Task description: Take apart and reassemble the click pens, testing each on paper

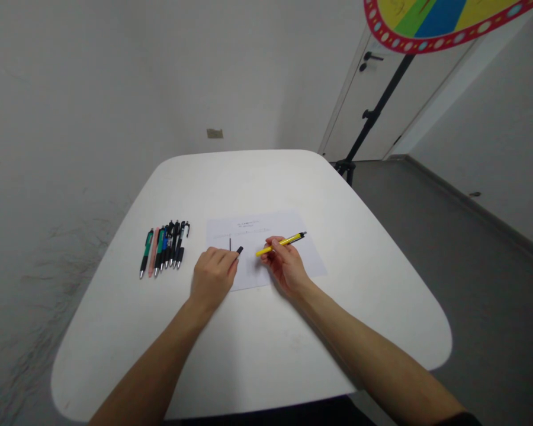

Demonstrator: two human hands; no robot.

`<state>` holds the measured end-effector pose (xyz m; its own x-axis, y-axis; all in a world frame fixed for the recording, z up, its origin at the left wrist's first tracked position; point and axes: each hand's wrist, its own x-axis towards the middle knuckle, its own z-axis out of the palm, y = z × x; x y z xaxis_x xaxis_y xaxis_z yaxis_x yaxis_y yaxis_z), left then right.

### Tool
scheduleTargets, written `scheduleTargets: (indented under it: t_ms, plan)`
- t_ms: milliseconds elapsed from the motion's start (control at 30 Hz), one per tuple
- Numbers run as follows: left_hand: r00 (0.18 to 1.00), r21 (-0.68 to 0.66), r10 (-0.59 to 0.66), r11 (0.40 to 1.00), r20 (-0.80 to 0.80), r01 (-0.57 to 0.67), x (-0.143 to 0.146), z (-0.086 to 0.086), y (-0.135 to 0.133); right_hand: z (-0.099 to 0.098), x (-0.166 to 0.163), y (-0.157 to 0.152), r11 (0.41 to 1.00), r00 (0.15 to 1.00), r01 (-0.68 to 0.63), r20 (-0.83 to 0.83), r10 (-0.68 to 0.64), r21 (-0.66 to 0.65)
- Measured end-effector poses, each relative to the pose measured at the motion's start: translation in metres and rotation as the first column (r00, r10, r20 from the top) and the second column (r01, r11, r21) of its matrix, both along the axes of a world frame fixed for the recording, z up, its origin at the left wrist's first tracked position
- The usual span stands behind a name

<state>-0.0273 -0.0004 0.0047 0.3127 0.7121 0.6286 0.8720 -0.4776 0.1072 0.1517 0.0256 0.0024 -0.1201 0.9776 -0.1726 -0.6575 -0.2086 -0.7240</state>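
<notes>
My right hand (285, 264) is closed around a yellow pen (281, 243), which lies slanted over a white sheet of paper (308, 255) on the white table (257, 355). My left hand (214, 275) rests on the paper's left part with its fingers pinched on a small black piece (239, 251), apparently a pen cap. A short dark stroke (230, 243) shows on the paper just above the left hand. The sheet has faint printed lines near its top.
A row of several pens (164, 248) in green, pink, blue and black lies on the table to the left of the paper. Behind the table to the right stands a black stand (373, 112) carrying a colourful wheel (439, 21), in front of a door.
</notes>
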Motion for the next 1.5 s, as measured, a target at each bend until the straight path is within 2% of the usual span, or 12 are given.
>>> scheduleTargets:
  t_ms: [200, 367, 567, 833, 967, 1100, 1200, 1267, 1333, 1500]
  plan:
    - [0.987, -0.051, 0.015, 0.998, -0.161, -0.024, 0.006, -0.003, 0.003, 0.0, 0.0, 0.0, 1.0, 1.0, 0.006, 0.005, -0.006, 0.001]
    - [0.988, -0.119, -0.021, 0.993, -0.156, 0.002, 0.006, -0.007, 0.004, -0.002, 0.0, 0.0, 1.0, 0.999, 0.018, 0.046, -0.019, 0.012]
    - [0.988, -0.125, -0.038, 0.992, -0.146, 0.02, 0.006, -0.007, 0.003, -0.005, 0.0, 0.0, 0.999, 0.995, 0.028, 0.091, -0.031, 0.029]
    - [1.0, -0.109, -0.001, 0.994, 0.001, 0.001, -0.002, -0.005, 0.003, -0.002, 0.0, 0.0, 0.999, 0.991, 0.009, 0.136, -0.014, 0.039]
    - [0.995, -0.089, 0.029, 0.996, 0.091, -0.021, -0.011, -0.003, 0.004, -0.002, 0.003, 0.002, 0.992, 0.964, -0.005, 0.264, -0.028, 0.125]
    - [0.989, -0.065, 0.067, 0.996, 0.131, -0.058, -0.02, 0.0, 0.006, -0.004, 0.009, 0.006, 0.97, 0.847, -0.069, 0.527, -0.067, 0.233]
    - [0.985, -0.067, 0.098, 0.994, 0.142, -0.09, -0.026, 0.001, 0.009, -0.001, 0.014, 0.008, 0.939, 0.673, -0.161, 0.73, -0.12, 0.303]
    - [0.983, -0.077, 0.115, 0.992, 0.14, -0.105, -0.029, 0.002, 0.01, 0.002, 0.016, 0.009, 0.923, 0.54, -0.246, 0.833, -0.125, 0.297]
    - [0.983, -0.089, 0.126, 0.989, 0.137, -0.114, -0.031, 0.002, 0.011, 0.006, 0.016, 0.01, 0.916, 0.444, -0.299, 0.889, -0.113, 0.266]
    - [0.982, -0.092, 0.131, 0.989, 0.133, -0.119, -0.031, 0.001, 0.011, 0.007, 0.015, 0.013, 0.91, 0.385, -0.311, 0.912, -0.141, 0.273]
